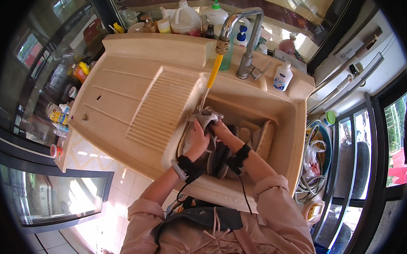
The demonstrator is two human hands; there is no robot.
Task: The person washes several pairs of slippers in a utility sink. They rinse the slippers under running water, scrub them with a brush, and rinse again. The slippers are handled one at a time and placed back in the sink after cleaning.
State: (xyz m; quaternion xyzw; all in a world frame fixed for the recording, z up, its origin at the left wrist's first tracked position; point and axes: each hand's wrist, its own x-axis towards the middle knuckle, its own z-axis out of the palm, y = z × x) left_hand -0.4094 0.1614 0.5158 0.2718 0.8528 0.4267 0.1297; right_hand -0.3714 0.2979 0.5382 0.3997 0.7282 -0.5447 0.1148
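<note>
Water runs from the yellow hose (214,71) on the metal faucet (249,58) onto a wet, greyish shoe (206,116) in the sink basin (287,130). My left hand (198,140) grips the near left side of this shoe, thumb upward. My right hand (222,131) holds its right side, with the fingertips partly hidden at the opening. Below and beside my hands, several more shoes lie in the basin, among them a dark one with a pale sole rim (219,159) and one leaning on its side at the right (265,139).
Left of the basin is a ribbed washboard (162,107) moulded into the beige sink top. A white bottle (283,76) stands right of the faucet. Jugs and pump bottles (214,16) line the back ledge. A coiled hose (309,191) hangs by a blue basin at the right.
</note>
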